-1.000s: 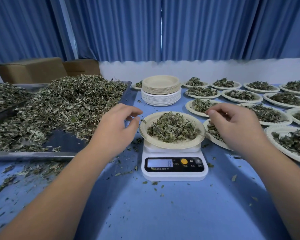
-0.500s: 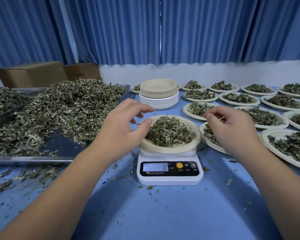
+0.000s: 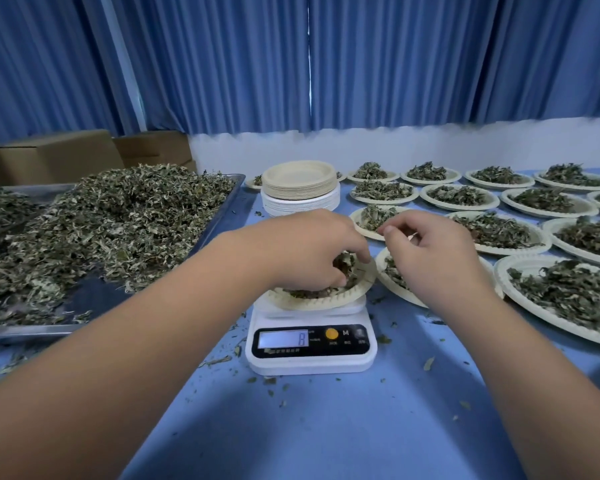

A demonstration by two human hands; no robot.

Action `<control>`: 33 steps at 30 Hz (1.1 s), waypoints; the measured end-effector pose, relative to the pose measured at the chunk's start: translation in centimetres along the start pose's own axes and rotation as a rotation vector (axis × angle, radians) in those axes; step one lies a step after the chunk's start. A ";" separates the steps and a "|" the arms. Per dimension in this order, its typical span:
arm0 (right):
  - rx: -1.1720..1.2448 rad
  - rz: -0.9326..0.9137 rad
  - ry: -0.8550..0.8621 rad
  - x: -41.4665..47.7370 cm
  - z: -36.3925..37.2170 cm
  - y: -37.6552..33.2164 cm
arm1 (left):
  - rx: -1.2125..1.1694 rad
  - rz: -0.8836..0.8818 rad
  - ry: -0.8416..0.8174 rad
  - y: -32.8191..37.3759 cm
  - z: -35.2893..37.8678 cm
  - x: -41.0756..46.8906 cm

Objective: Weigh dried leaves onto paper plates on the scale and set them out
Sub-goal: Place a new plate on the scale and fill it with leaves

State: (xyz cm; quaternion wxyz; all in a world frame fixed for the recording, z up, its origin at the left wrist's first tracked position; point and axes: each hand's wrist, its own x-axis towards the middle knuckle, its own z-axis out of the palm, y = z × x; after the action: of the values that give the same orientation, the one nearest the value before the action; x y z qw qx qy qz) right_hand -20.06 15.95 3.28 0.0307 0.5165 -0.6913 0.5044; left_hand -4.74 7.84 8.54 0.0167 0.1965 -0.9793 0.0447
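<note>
Scale (image 3: 310, 344) sits centre front on table (image 3: 326, 427); plate (image 3: 326, 301) on it, leaves (image 3: 305, 292) in plate. Tray (image 3: 32, 330) left, leaf heap (image 3: 125, 216) in it, boxes (image 3: 56, 157) behind. Plate stack (image 3: 300, 190) behind scale. Filled plates (image 3: 465, 195) spread right.

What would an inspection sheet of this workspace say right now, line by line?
Surface: blue table.
Job's things: white scale bearing a paper plate of dried leaves; tray heaped with leaves at left; stack of empty plates behind the scale; filled plates set out at right.
Clutter: leaf crumbs scattered round the scale.
Grips: left hand has its fingers curled into the plate's leaves, any pinch hidden; right hand is curled beside the plate, too small to tell if it holds anything.
Cables: nothing seen.
Surroundings: blue curtains, white wall, cardboard boxes.
</note>
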 end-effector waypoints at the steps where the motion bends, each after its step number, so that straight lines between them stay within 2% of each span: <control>1: 0.009 -0.003 -0.002 0.0 0.0 0.0 | 0.018 0.001 -0.014 0.1 0.1 0.1; 5: 0.012 -0.021 -0.004 0.0 0.1 -0.1 | 0.074 0.004 -0.007 0.1 0.6 0.3; 11: -0.002 -0.022 0.006 0.0 0.0 -0.1 | 0.014 0.008 0.102 -0.5 1.0 -0.3; 14: -0.005 -0.014 0.000 0.0 0.0 -0.1 | -0.038 0.015 0.203 -1.0 1.1 -0.7; 18: -0.007 -0.007 -0.006 -0.1 0.1 0.0 | -0.248 -0.031 0.448 -1.7 0.9 -1.9; 23: 0.033 0.018 -0.023 -0.1 0.1 0.2 | -0.677 -0.245 0.744 -2.9 1.1 -4.2; 25: 0.034 0.023 -0.039 -0.1 0.1 0.3 | -0.776 -0.326 0.826 -3.9 1.3 -5.4; 29: 0.052 0.044 -0.044 -0.1 0.0 0.4 | -0.842 -0.507 0.988 -6.6 2.5 -8.3; 33: 0.024 0.050 -0.029 -0.2 0.0 0.1 | -0.825 -0.808 1.053 -9.8 3.7 -10.4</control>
State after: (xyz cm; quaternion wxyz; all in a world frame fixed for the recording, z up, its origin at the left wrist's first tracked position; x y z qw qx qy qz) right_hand -20.02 16.05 3.07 0.0019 0.5069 -0.6983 0.5054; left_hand 8.52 2.51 5.13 0.5661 0.4685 -0.6324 -0.2453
